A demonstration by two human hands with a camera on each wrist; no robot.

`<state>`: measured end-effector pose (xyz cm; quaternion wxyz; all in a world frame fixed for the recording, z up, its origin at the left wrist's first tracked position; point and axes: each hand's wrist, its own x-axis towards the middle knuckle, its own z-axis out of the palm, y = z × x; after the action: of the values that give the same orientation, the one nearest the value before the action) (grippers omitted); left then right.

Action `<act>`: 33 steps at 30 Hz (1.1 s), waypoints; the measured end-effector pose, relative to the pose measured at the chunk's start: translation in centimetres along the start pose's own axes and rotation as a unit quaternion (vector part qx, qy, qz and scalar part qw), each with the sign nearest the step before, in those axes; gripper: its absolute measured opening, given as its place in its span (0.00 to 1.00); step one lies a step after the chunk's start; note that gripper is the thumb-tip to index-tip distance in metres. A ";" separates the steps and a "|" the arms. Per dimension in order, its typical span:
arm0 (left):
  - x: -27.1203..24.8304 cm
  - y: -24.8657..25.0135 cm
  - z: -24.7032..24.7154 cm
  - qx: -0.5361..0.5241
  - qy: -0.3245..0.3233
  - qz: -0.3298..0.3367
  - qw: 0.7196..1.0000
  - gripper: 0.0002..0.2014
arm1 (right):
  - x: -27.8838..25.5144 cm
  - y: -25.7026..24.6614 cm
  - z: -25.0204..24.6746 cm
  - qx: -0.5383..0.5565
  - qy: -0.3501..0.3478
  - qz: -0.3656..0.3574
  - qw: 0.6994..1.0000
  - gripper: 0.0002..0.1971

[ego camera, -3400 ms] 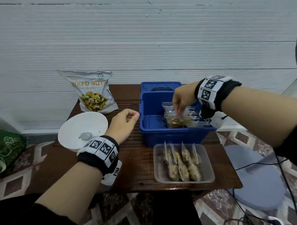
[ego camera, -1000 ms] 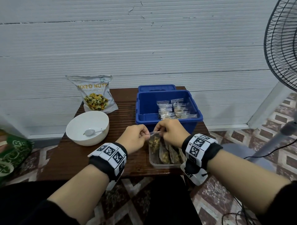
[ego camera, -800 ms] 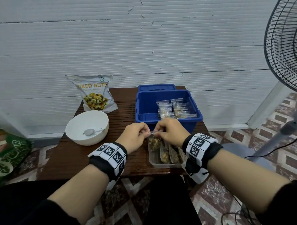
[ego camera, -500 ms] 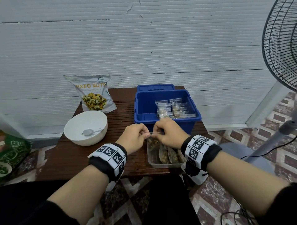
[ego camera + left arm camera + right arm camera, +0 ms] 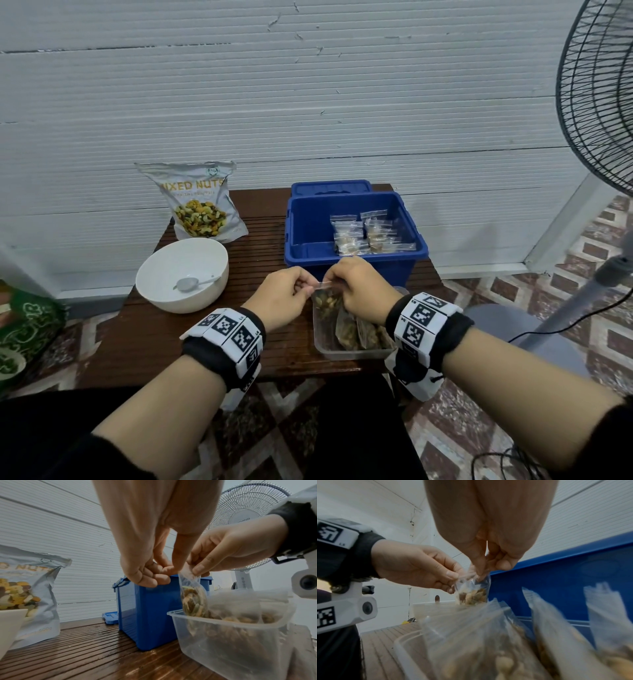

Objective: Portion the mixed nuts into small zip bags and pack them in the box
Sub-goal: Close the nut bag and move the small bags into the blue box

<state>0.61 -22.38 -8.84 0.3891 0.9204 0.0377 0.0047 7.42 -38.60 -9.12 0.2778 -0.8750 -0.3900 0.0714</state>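
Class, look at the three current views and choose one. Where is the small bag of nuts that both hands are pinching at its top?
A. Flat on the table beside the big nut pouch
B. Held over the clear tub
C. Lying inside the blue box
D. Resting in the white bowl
B: the left hand and right hand pinch the small bag by its top edge, its bottom hanging at the rim of the clear tub.

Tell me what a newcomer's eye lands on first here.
Both hands, left hand and right hand, pinch the top of one small zip bag of nuts over the clear tray. Behind stands the blue box with packed bags; the mixed nuts pouch stands far left.
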 end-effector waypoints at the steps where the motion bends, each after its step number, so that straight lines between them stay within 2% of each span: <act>1: 0.0 0.0 0.0 -0.004 -0.001 -0.002 1.000 0.05 | 0.0 0.0 0.0 0.002 0.002 0.003 1.000 0.11; 5: 0.0 0.2 0.0 -0.001 0.013 0.005 1.000 0.02 | 0.0 0.2 0.1 0.005 0.009 0.007 1.000 0.10; 11: 0.0 0.2 0.0 -0.074 0.013 0.003 0.997 0.09 | 0.5 0.2 -1.3 -0.017 0.008 -0.006 1.000 0.06; 18: 1.8 -0.8 -2.6 -0.129 0.172 -0.010 0.976 0.05 | 2.7 -0.8 -7.2 0.078 0.015 0.046 0.996 0.05; 22: 3.9 -1.9 -3.7 -0.117 0.195 -0.054 0.972 0.04 | 4.9 -0.3 -11.5 0.097 0.032 0.062 0.993 0.05; 27: 5.9 -2.6 -3.6 -0.121 0.191 -0.072 0.971 0.03 | 7.6 1.1 -14.1 -0.007 -0.054 0.084 0.995 0.07; 33: 7.8 -3.4 -3.0 -0.147 0.181 -0.075 0.970 0.03 | 10.6 3.1 -12.9 -0.104 -0.235 0.088 0.962 0.07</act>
<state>8.04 -17.30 -9.37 0.5060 0.8315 0.1751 0.1478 21.11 -38.18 0.92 0.0783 -0.8886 -0.3709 0.2582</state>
